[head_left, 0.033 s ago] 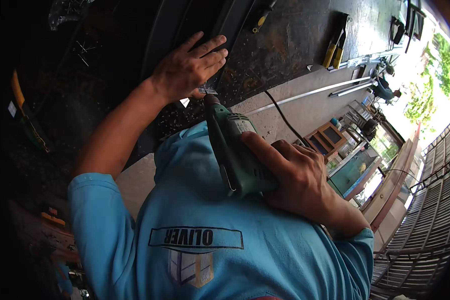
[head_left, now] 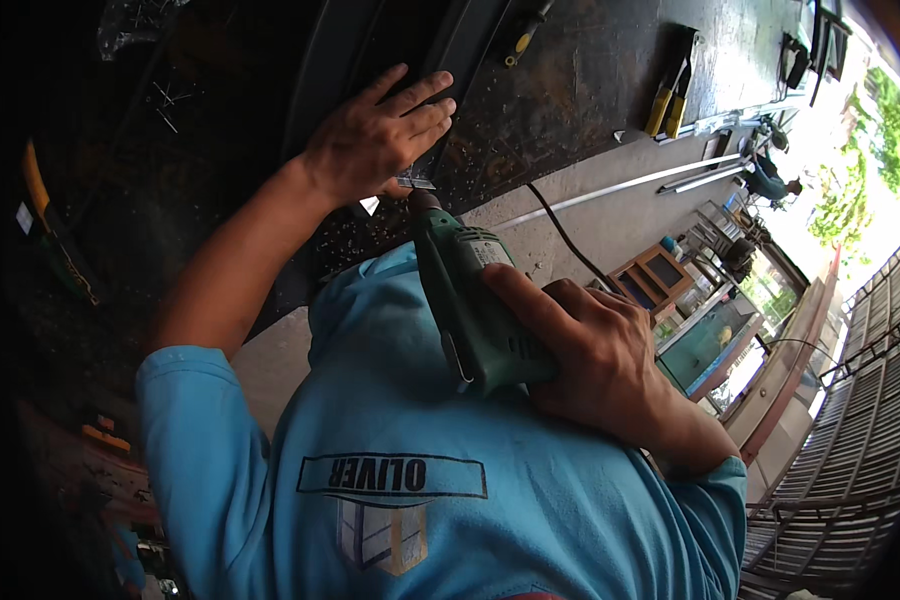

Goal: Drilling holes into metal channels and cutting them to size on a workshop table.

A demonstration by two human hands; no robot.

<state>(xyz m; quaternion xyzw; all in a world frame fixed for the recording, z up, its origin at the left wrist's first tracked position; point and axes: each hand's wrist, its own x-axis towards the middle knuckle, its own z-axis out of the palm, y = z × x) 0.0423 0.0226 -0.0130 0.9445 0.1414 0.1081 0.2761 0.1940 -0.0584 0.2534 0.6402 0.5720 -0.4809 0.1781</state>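
My right hand (head_left: 595,345) is wrapped round the rear of a green power drill (head_left: 460,300), its index finger stretched along the body. The drill's dark chuck (head_left: 424,200) points away from me at a small shiny metal piece (head_left: 417,183) on the workbench edge. Just beyond it my left hand (head_left: 375,135) lies with fingers spread and straight over a long dark metal profile (head_left: 460,50). The left thumb reaches down beside the small piece, partly hidden. I cannot see the drill's tip clearly.
Yellow-handled snips (head_left: 670,95) and a yellow-and-black tool (head_left: 522,40) lie on the dark workbench (head_left: 570,100). Thin metal bits (head_left: 167,105) and a yellow-and-dark curved tool (head_left: 38,190) are at left. A black cable (head_left: 565,228) hangs at right; farther off is a person (head_left: 765,180).
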